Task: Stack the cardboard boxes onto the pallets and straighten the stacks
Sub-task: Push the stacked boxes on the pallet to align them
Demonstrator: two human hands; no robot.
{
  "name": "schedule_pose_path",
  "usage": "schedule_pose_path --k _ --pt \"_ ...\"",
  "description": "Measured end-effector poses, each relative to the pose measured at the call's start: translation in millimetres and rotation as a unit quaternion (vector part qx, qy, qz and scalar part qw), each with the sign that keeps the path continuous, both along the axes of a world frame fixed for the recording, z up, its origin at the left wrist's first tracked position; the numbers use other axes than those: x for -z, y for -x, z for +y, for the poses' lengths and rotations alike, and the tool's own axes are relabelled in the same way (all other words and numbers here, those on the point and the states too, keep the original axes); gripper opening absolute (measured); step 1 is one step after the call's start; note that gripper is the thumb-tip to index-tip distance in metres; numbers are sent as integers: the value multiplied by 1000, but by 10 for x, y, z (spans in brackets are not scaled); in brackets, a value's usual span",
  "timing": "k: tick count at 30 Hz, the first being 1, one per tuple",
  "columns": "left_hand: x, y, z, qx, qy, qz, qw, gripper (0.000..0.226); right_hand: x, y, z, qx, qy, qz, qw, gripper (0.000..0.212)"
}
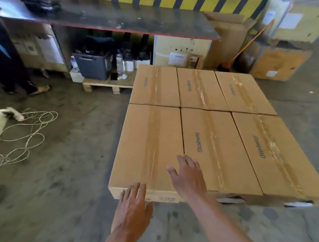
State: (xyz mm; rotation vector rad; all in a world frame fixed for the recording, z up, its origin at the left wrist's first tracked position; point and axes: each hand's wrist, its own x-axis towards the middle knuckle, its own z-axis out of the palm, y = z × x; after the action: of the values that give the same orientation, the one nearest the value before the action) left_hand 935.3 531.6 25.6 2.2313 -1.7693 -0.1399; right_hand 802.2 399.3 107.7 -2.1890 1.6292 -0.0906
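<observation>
Several brown cardboard boxes sealed with clear tape lie flat in two rows, forming a level top layer of a stack. The near-left box sticks out slightly toward me past its neighbours. My left hand is open, fingers against that box's near face at its top edge. My right hand is open and lies flat over the seam between the near-left box and the near-middle box. The near-right box and the far row lie untouched. The pallet below is hidden.
A long dark table stands behind, with a grey crate and bottles on a wooden pallet beneath. A coiled white cable lies on the concrete floor at left. A person's legs stand far left. Large cartons sit at back right.
</observation>
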Motion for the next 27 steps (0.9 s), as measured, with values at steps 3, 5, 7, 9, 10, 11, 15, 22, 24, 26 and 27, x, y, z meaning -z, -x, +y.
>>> schedule_pose_path --k 3,5,7,9,10,11,15,22,24,26,27 --pt "438 50 -35 35 97 3 995 51 332 -137 -94 10 33 -50 998 60" --pt "937 196 141 55 115 -9 992 52 642 -224 -98 1 50 -75 996 62" --pt "1382 321 357 53 86 -3 995 50 910 -297 -54 -6 76 -99 992 64" --pt "1806 432 522 48 57 7 997 52 1116 -360 36 -15 125 -124 984 69" --pt "2020 459 571 50 58 5 997 55 1206 -384 93 -17 147 -132 980 68" --pt "2232 473 594 52 63 5 997 58 1288 -410 147 -22 172 -142 975 63" --pt "2991 480 480 46 76 25 996 71 1661 -528 342 -37 321 -204 924 56" --pt "4008 207 -288 32 131 -28 990 65 2785 -746 736 -111 507 -236 822 53" --pt "4162 61 -475 28 165 -25 985 57 3135 -761 794 -122 544 -231 797 53" --pt "4273 -81 -675 26 224 -76 971 54 3386 -737 802 -136 584 -221 769 52" --pt "4320 -148 -772 28 266 -105 958 55 3479 -716 795 -143 606 -218 751 52"
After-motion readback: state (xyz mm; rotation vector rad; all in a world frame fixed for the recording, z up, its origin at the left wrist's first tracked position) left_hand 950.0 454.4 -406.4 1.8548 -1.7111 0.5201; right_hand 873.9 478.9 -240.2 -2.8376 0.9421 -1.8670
